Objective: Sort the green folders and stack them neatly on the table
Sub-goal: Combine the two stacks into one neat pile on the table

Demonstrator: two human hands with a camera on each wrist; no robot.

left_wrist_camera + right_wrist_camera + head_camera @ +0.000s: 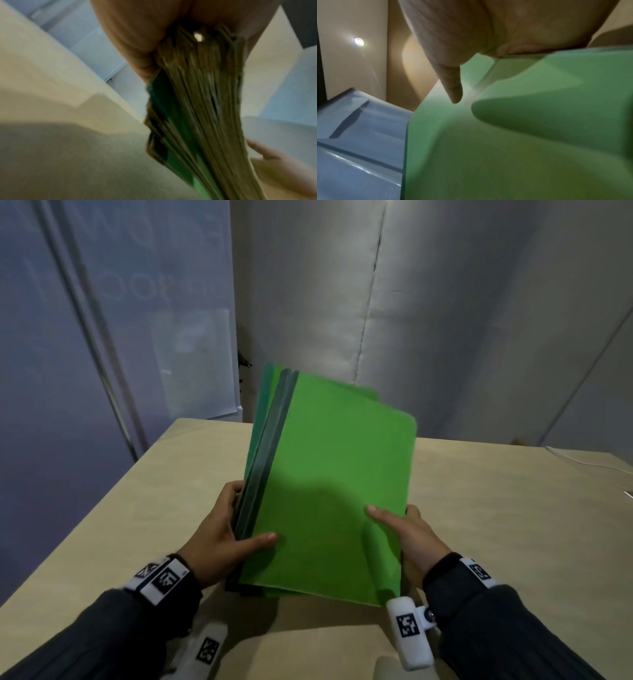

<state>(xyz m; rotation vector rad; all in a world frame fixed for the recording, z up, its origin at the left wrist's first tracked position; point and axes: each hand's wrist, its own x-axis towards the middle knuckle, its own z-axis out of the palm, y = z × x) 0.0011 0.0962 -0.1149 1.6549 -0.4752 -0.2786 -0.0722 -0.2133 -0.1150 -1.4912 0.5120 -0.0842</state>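
Observation:
A stack of green folders (329, 481) stands tilted above the beige table (496, 525), its lower edge near the tabletop. My left hand (226, 539) grips the spine side, thumb across the front cover and fingers behind. My right hand (407, 529) holds the opposite edge, thumb on the cover. The left wrist view shows the folders' layered edges (197, 108) running down from my left hand (137, 33). In the right wrist view the top green cover (505, 148) fills the frame beneath my right hand (471, 40), with a finger lying on it.
The table's far edge meets a grey fabric wall (445, 320). A bluish panel (85, 337) stands beyond the table's left edge. A white cable (582, 462) lies at the far right of the table.

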